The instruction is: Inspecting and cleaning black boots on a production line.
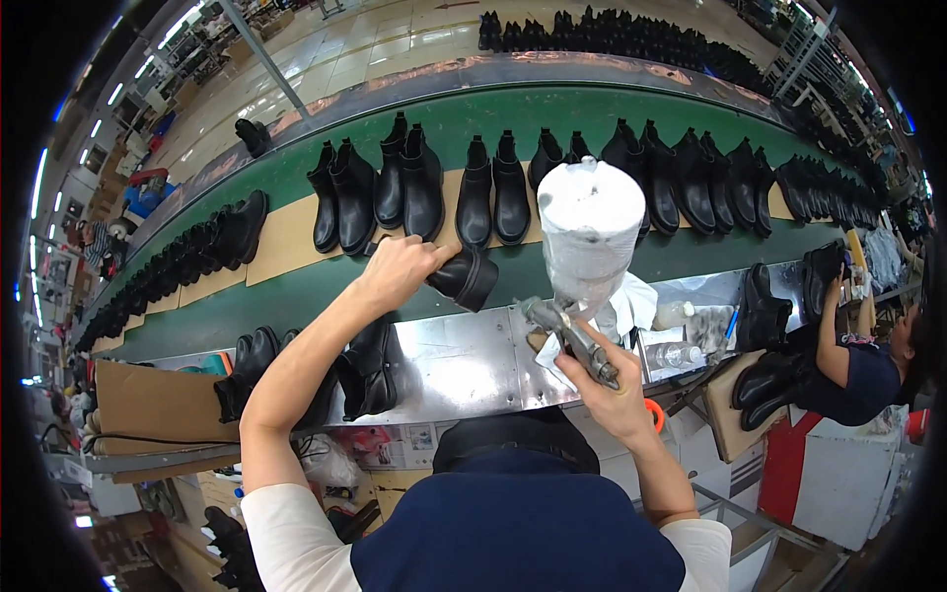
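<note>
My left hand [402,268] is closed around a black ankle boot [468,280], which is tilted with its heel toward the right. My right hand [614,387] grips a metal spray gun [582,347] by its body. A large white cup [592,232], coated and streaked, stands above the gun and hides part of the boots behind it. Below both hands lies a shiny metal worktop [454,355]. White cloth [636,301] shows beside the cup, and a pair of black boots [367,370] stands on the metal below my left forearm.
Pairs of black boots [475,202] stand on brown cardboard along a green conveyor belt [513,109]. A clear plastic bottle [679,354] lies in a tray at the right. Further right, a co-worker [863,380] handles another boot. A cardboard box [163,403] sits at the left.
</note>
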Demonstrator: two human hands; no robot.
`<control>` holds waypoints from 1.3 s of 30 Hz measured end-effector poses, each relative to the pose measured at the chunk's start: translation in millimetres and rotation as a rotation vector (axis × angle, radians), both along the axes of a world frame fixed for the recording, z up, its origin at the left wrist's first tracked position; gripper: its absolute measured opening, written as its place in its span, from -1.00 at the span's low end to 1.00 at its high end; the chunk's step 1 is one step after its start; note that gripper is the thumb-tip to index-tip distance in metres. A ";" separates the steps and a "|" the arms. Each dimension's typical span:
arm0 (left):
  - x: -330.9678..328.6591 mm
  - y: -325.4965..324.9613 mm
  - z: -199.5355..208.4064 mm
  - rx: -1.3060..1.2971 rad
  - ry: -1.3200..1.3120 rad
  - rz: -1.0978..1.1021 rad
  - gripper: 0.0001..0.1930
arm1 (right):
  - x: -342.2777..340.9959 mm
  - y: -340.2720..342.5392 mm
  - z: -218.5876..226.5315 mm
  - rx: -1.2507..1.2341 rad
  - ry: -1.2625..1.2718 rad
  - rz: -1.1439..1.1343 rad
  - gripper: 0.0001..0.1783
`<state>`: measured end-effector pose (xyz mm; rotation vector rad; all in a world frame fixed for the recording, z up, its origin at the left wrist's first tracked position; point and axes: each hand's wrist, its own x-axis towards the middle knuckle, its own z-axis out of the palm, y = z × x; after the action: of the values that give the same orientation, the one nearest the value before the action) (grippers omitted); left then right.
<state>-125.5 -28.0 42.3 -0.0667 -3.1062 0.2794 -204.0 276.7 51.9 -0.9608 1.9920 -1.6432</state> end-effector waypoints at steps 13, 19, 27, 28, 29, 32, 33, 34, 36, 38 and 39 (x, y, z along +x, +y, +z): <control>9.3 -8.5 -29.9 -0.217 0.302 -0.264 -0.45 | -4.7 5.4 -9.0 0.049 -0.092 0.036 -0.53; 6.1 1.6 -22.7 -0.194 0.219 -0.310 -0.40 | -5.6 13.2 -6.2 0.013 -0.153 0.158 -0.49; -14.3 13.2 -11.3 -0.078 0.009 -0.109 -0.58 | -3.9 26.9 -17.0 -0.012 -0.028 0.305 -0.47; -18.7 9.2 -12.7 -0.098 -0.070 -0.040 -0.59 | -3.1 29.4 -18.1 0.058 -0.016 0.350 -0.47; -21.7 5.9 -11.9 -0.117 -0.149 0.033 -0.61 | -3.6 29.3 -18.4 0.053 -0.012 0.347 -0.47; -39.5 13.9 14.1 -0.012 -0.261 0.063 -0.51 | -6.3 28.9 -18.0 0.072 0.030 0.291 -0.47; -42.0 17.9 19.9 0.059 -0.282 0.053 -0.47 | -7.8 28.7 -18.8 0.057 0.033 0.231 -0.47; -42.2 11.2 18.1 0.082 -0.315 0.053 -0.41 | -9.6 26.0 -19.3 0.037 0.036 0.178 -0.46; -42.0 7.8 17.9 0.095 -0.347 0.032 -0.41 | -12.4 27.2 -15.5 0.045 -0.031 0.156 -0.46; -43.3 7.0 16.0 0.110 -0.371 -0.016 -0.45 | -11.5 35.1 -9.4 0.057 -0.055 0.239 -0.46; -43.7 8.0 15.4 0.108 -0.368 -0.018 -0.45 | -12.3 38.0 -7.9 0.072 -0.080 0.320 -0.45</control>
<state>-169.2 -20.0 57.8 -0.1618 -3.4765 0.1073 -216.3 314.7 44.0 -1.1024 1.7282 -1.4028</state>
